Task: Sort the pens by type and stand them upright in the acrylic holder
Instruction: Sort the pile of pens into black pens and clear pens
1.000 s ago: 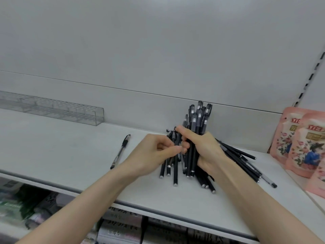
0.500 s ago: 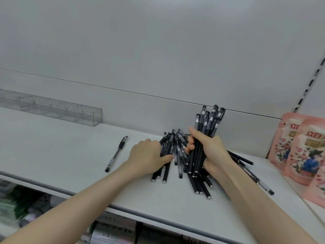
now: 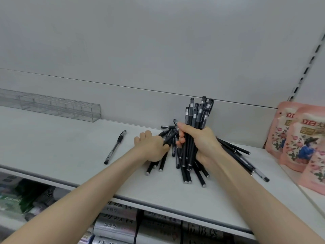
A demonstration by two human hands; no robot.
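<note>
Right hand (image 3: 204, 145) fingers (image 3: 180, 143) wrap pen bundle (image 3: 197, 117); left hand (image 3: 151, 147) grips one black pen (image 3: 169, 136); one stray pen (image 3: 115, 147); one holder (image 3: 52, 106).

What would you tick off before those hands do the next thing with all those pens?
1. Grip on the bundle: ok. The right hand is wrapped round the bundle of black pens, caps up.
2. Left hand has picked something: ok. It grips a black pen from the loose pile.
3. Bundle is all one type: cannot tell, details too small.
4. Acrylic holder has room: ok. No pen shows in it.
5. Sorting finished: not ok. Many pens lie on the shelf, and a clear-barrelled pen lies apart.
</note>
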